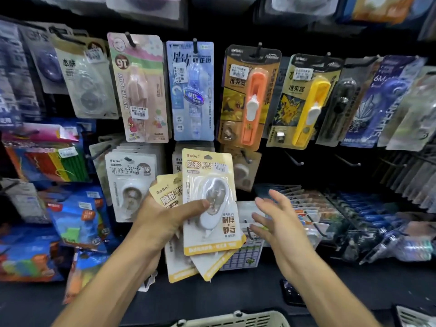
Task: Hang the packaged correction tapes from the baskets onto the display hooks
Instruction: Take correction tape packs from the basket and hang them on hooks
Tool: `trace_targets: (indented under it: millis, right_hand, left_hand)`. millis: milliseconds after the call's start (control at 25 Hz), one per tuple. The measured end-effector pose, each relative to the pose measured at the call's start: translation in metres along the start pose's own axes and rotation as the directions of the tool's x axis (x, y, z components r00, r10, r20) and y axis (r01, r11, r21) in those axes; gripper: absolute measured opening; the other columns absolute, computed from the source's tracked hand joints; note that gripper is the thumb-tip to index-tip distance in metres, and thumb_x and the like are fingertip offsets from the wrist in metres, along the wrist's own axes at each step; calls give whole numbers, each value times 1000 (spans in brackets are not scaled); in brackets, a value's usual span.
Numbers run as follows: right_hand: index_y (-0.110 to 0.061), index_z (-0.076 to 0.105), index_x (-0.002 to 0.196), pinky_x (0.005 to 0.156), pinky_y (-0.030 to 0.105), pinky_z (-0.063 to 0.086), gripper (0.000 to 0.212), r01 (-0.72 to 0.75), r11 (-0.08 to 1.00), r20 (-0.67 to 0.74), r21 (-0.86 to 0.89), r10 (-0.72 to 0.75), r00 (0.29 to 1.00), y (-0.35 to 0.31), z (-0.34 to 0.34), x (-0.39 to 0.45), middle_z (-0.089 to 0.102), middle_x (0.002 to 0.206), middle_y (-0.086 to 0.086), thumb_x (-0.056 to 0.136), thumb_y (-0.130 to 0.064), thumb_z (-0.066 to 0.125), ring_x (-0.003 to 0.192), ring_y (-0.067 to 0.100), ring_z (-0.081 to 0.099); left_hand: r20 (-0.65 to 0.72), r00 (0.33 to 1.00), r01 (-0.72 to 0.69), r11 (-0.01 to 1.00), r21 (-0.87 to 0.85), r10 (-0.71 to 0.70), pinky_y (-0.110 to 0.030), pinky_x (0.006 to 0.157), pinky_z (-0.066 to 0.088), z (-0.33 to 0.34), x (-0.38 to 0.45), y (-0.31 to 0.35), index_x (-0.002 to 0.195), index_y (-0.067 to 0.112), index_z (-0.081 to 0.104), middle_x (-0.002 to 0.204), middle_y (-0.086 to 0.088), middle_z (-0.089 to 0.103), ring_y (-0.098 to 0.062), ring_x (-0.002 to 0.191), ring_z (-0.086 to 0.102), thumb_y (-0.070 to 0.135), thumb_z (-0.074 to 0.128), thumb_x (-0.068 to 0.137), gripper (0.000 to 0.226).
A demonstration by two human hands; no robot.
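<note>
My left hand (162,220) grips a fanned stack of several yellow-edged BoBo correction tape packs (210,204), thumb pressed on the front pack's white blister. My right hand (276,218) is spread beside the stack, fingers straight, holding nothing, a short gap from the front pack's right edge. Behind the stack hang matching yellow BoBo packs (245,171) on a black hook, and white BoBo packs (132,182) to their left. A bare display hook (295,160) juts out further right. The rim of a beige basket (233,319) shows at the bottom edge; its contents are hidden.
The upper row holds a pink My Melody pack (141,90), a blue pack (191,90), orange (250,97) and yellow (304,102) staple-remover packs. Blue bagged goods (77,218) crowd the left; racks of pens (354,223) fill the right. A second basket corner (415,316) sits bottom right.
</note>
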State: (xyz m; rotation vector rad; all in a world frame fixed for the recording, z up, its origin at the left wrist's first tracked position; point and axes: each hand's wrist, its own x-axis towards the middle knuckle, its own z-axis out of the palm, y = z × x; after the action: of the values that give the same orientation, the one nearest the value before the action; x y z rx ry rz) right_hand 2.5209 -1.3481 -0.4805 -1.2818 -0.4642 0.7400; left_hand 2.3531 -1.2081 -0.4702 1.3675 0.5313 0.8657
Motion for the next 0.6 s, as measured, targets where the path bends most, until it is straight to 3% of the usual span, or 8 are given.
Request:
trace_targets:
  millis: [80, 160, 280, 400, 520, 600]
  right_hand:
    - [-22, 68, 121, 79, 34, 57, 45, 42, 990, 210, -135, -13, 978, 7, 8, -6, 73, 119, 8, 81, -39, 81, 103, 25, 72]
    - [-15, 73, 106, 72, 29, 57, 36, 73, 986, 282, -149, -28, 959, 8, 13, -9, 78, 103, 8, 78, -36, 81, 91, 22, 75]
    - [-15, 68, 84, 55, 25, 54, 16, 101, 990, 164, -96, -85, 983, 4, 9, -7, 76, 80, 6, 87, -31, 68, 64, 14, 70]
    - [-26, 69, 76, 59, 28, 53, 30, 116, 977, 111, -181, -97, 989, 7, 2, -7, 76, 77, 3, 102, -25, 55, 64, 14, 69]
    - [-20, 66, 88, 50, 31, 51, 27, 73, 988, -18, -136, -76, 997, 12, -6, -5, 73, 73, 7, 107, -25, 47, 55, 18, 66]
    - [-17, 57, 94, 41, 28, 43, 22, 138, 929, -135, -344, -194, 972, 9, -19, -3, 64, 62, 4, 107, -30, 45, 40, 14, 55]
  left_hand:
    - [5, 1000, 24, 1000, 7, -24, -36, 73, 62, 4, 0, -3, 115, 17, 67, 100, -2, 81, -21, 90, 78, 25, 99, 47, 76]
    - [13, 999, 41, 999, -28, -40, -26, 64, 61, 5, -2, -5, 111, 21, 69, 99, 0, 81, -19, 88, 78, 27, 102, 46, 74]
    - [65, 995, 79, 995, -61, -75, -22, 66, 60, 4, -3, -8, 113, 22, 70, 105, -1, 80, -20, 94, 77, 35, 99, 49, 71]
    - [76, 990, 124, 990, -65, -119, -33, 78, 61, 7, -7, -11, 117, 24, 69, 109, -1, 79, -22, 99, 77, 30, 95, 58, 64]
    - [20, 992, 123, 985, -123, -121, -41, 88, 55, 8, -7, -10, 119, 21, 68, 110, -3, 79, -23, 101, 76, 26, 95, 60, 65]
    - [-92, 993, 71, 992, -102, -80, -38, 83, 56, 4, -6, -4, 115, 23, 68, 106, 4, 80, -16, 96, 77, 30, 90, 57, 63]
